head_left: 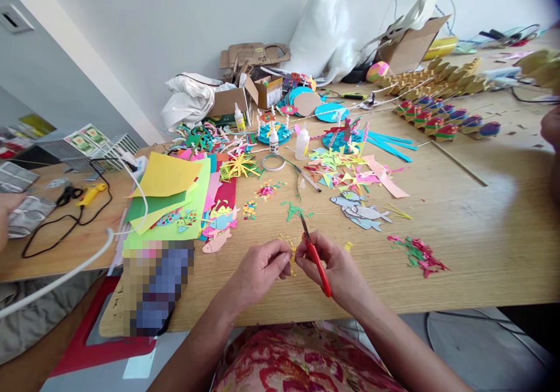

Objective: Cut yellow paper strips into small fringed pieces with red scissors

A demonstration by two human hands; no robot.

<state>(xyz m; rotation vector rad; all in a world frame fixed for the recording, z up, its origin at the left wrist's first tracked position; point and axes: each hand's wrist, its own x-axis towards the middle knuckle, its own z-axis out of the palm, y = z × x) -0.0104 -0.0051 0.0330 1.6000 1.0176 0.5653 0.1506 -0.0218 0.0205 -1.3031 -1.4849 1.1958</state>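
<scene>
My right hand [335, 263] holds a pair of red-handled scissors [315, 261], dark blades pointing away from me. Its thumb and forefinger come together close to my left hand [262, 269], whose fingers are curled in a pinch. Whatever lies in that pinch is too small or hidden to make out. Tiny yellow paper snippets [292, 256] are scattered on the table between both hands. Just past the scissor tips sit green paper bits [295, 211]. Small piles of coloured confetti [266, 190] and orange-yellow dots [249, 210] lie further left.
Paper fish [365, 212] lie beyond my right hand, with red and green scraps [417, 255] further right. Coloured sheets [166, 176] are stacked at left. Glue bottles [301, 142], blue decorated discs [335, 140] and painted birds [446, 132] stand behind. Parts of other people show at both sides.
</scene>
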